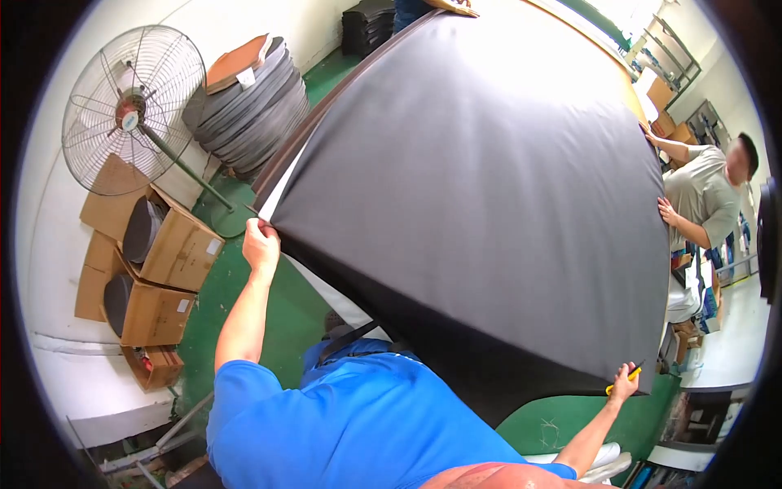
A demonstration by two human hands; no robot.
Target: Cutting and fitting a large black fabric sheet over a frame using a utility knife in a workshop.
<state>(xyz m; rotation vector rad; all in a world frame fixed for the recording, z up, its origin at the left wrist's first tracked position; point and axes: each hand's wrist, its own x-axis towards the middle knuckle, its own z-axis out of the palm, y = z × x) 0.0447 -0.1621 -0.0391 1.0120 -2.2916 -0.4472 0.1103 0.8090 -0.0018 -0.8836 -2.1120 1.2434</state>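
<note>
A wide sheet of smooth black material (481,196), which looks like leather or vinyl, is spread over a large table and hangs over the near edge. My left hand (262,244) is closed on its near left corner, where a pale underside shows. Far to the right, my right hand (622,386) is closed around a yellow utility knife (634,374) with a dark tip pointing up. That hand is at the sheet's near right corner; whether its fingers also pinch the material I cannot tell.
A co-worker (709,191) at the right edge touches the sheet with both hands. Another person's hand (460,8) lies at the far edge. On the left stand a fan (130,114), stacked dark pieces (252,106) and cardboard boxes (167,310) on the green floor (252,306).
</note>
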